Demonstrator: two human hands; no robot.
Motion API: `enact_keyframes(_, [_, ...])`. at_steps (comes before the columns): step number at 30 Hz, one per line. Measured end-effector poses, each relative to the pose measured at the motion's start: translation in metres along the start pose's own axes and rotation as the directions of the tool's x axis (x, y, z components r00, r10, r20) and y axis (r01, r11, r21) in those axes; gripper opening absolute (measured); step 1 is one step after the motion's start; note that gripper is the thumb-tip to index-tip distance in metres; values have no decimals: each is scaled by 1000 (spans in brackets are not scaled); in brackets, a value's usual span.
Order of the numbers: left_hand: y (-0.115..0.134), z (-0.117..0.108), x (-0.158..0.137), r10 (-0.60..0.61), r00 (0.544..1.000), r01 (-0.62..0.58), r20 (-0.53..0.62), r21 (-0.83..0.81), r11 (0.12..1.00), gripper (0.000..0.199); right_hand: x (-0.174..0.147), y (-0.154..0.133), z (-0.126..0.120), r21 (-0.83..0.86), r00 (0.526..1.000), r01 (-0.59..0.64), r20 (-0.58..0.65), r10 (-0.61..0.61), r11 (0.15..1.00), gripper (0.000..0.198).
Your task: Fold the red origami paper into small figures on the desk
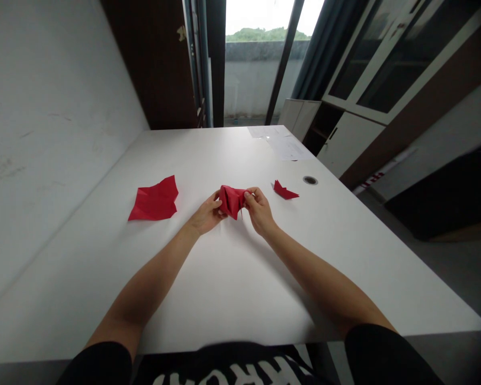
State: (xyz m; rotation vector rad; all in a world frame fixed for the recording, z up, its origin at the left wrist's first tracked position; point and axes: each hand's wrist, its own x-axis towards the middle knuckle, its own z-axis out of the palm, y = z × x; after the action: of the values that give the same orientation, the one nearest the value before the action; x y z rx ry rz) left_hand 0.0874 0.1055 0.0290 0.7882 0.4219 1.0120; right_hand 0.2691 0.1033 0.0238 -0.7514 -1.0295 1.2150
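Note:
Between my two hands is a piece of folded red paper (233,200), partly opened out and held a little above the white table. My left hand (209,215) pinches its left side, thumb in front. With thumb and fingers closed, my right hand (260,210) grips its right corner. A creased, unfolded red sheet (155,200) lies flat to the left of my hands. To the right rests a small folded red paper shape (285,191) with pointed ends. The fingertips behind the held paper are partly hidden.
The white table (208,299) runs along a wall on the left. White printed papers (286,145) lie at its far right, near a round cable hole (310,181). Beyond stand cabinets (356,140) and a glass door (252,80).

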Motion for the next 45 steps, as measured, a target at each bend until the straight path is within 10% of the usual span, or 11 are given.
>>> enact_keyframes(22, [0, -14, 2, 67, 998, -66, -11, 48, 997, 64, 2, -11, 1, 174, 994, -17, -108, 36, 985, 32])
enact_keyframes(30, [-1, -15, 6, 108, 990, -92, -93, 163, 982, 36, 3, -12, -3, 32, 986, 8, -169, -3, 999, 34])
enact_keyframes(38, [-12, 16, 0, 447, 893, -237, -49, 794, 560, 15, -7, -13, 8, -19, 997, 33, -62, -34, 999, 30])
enact_keyframes(45, [-13, 18, -2, 462, 870, -184, -172, 756, 628, 18, -15, -15, 15, -33, 996, 1, 85, 1, 999, 32])
